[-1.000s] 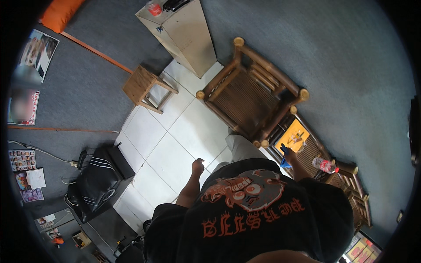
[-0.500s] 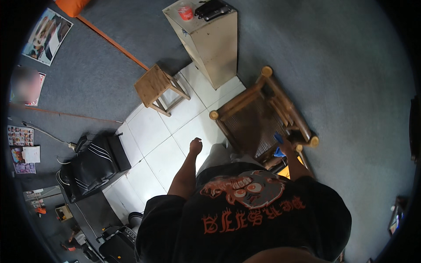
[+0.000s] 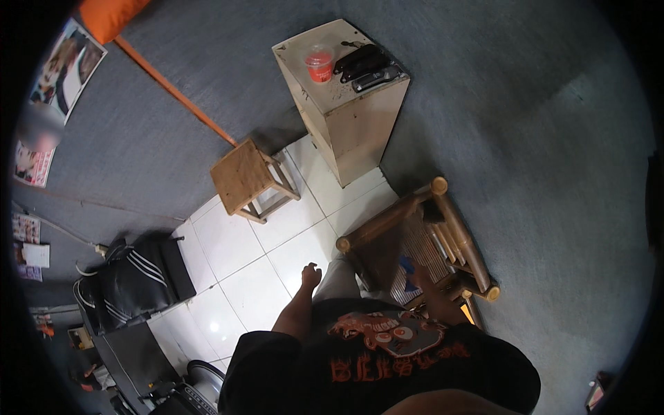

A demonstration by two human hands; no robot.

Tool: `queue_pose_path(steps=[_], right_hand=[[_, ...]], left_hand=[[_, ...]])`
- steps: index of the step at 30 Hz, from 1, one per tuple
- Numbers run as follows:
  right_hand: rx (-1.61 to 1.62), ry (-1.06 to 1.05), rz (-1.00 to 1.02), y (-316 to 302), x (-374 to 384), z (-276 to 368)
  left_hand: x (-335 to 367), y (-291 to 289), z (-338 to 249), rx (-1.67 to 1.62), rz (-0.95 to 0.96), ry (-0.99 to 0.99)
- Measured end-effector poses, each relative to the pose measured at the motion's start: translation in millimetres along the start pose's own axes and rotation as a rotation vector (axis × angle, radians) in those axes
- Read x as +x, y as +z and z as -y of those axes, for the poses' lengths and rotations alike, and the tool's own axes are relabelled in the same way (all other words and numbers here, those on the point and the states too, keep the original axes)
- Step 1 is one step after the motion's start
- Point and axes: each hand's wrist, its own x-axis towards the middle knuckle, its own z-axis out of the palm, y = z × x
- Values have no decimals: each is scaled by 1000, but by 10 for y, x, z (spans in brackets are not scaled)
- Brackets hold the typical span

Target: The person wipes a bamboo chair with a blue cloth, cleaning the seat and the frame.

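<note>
A person in a black T-shirt with an orange print looks down over their own body at a white tiled floor (image 3: 242,263). The left hand (image 3: 310,275) hangs free beside the hip, fingers loosely curled and holding nothing. The right hand (image 3: 417,275) sits low at the other side, its fingers closed round a small blue object (image 3: 407,265) whose kind cannot be told. Just beyond those fingers stands a brown bamboo armchair with a slatted seat (image 3: 422,238). Farther out from the fingers is a tall beige wooden cabinet (image 3: 346,117) carrying a red plastic cup (image 3: 319,66) and dark flat items. A small wooden stool (image 3: 245,176) stands off past the left fingers. Carrying the blue object well likely means a steady grip, clear of the chair's arm
</note>
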Motion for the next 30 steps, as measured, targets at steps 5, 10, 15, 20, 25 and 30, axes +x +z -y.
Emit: queue_pose_path(steps=[5,10,15,20,25,30], right_hand=[[-172,99,148,-16,367,243],[55,229,-30,85,770,625],[-115,-176,-350,376,1235,726],[-126,-300,-406,462,1604,675],[-163,-420,-147,918,1831,1221],[-167,-620,-123,1207,2120,950]], left_hand=[[510,91,-81,39,20,-3],[1059,198,-144,100,155,36],[1455,564,-195,-53,86,129],[1486,1298,-611,95,271,209],[1684,1432,-476,-212,9,-389],[1912,1413,-794,-124,-46,-589]])
